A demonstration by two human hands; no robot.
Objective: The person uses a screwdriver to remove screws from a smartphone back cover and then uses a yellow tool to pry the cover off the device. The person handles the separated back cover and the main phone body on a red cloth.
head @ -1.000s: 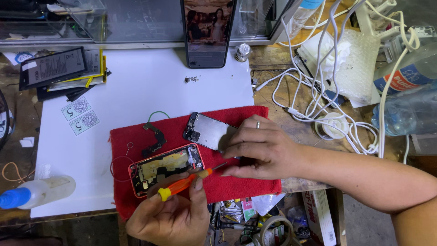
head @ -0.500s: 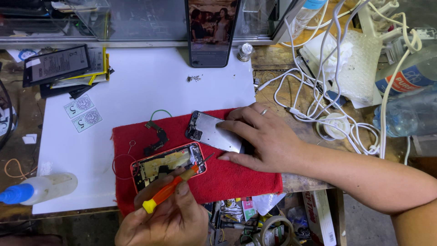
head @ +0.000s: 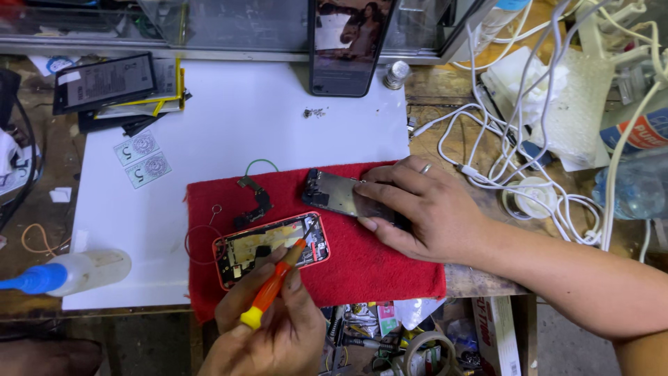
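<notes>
The opened phone [head: 271,249] sits at 7 o'clock on your red cloth [head: 376,268]. Your left hand [head: 268,327] has its grip pinched round an orange screwdriver [head: 271,287], tip inside it. At 2 o'clock, your right hand [head: 417,209] lies flat, grip spread, on the detached screen panel [head: 334,192].

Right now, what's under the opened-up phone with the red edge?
The opened phone lies on a red cloth, which sits on a white sheet. The left hand points an orange screwdriver into it. The cloth directly beneath is hidden.
</notes>
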